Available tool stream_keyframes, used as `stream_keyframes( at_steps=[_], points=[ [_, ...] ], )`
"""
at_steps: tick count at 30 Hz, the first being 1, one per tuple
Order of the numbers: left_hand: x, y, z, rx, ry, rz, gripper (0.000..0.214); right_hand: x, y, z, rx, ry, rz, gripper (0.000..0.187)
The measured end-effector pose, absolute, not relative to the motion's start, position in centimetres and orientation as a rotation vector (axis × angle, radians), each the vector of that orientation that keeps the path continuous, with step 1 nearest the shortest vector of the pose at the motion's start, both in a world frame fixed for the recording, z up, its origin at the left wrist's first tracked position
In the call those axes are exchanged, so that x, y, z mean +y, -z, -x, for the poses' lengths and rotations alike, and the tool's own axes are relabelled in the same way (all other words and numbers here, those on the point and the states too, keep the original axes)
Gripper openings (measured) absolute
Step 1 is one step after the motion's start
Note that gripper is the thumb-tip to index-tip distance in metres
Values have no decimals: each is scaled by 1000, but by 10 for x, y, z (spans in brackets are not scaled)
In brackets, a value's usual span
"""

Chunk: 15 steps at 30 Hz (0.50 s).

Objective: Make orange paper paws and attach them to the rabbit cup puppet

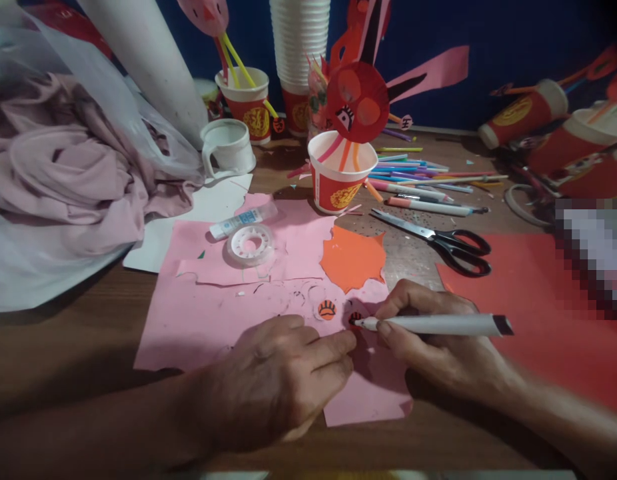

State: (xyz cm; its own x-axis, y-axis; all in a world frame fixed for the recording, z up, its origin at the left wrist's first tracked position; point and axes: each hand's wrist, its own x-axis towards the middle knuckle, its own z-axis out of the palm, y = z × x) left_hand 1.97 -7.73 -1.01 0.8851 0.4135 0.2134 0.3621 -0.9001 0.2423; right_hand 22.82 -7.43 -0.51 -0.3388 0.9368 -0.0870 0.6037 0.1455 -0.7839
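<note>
My right hand [433, 340] grips a white marker [443, 325] with a dark end. The marker's tip touches a small dark-striped paper disc [356, 319] on pink paper [188, 327]. My left hand [293, 373] rests on the same paper, fingers bent together and tips at the disc's lower edge. Whether they pinch anything is hidden. Left of that disc lies an orange paper disc [327, 309] with black stripes. Behind my hands are a torn-edged orange paper piece [353, 257], a clear tape roll [250, 245] and a small glue tube [243, 220].
Black-handled scissors [438, 240] lie right of the pink paper, by red paper [553, 287]. Behind stand a red-and-white paper cup [341, 177] with a paper figure, several markers [428, 205] and a white mug [228, 147]. Pink cloth [73, 167] in plastic fills the left.
</note>
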Motion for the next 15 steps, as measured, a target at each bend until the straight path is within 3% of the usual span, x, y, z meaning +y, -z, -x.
stream_keyframes(
  at_steps=[15],
  points=[
    [-77, 13, -19, 594, -424, -2834, 23, -72, 5, -232, -2083, -952, 1536, 12]
  ],
)
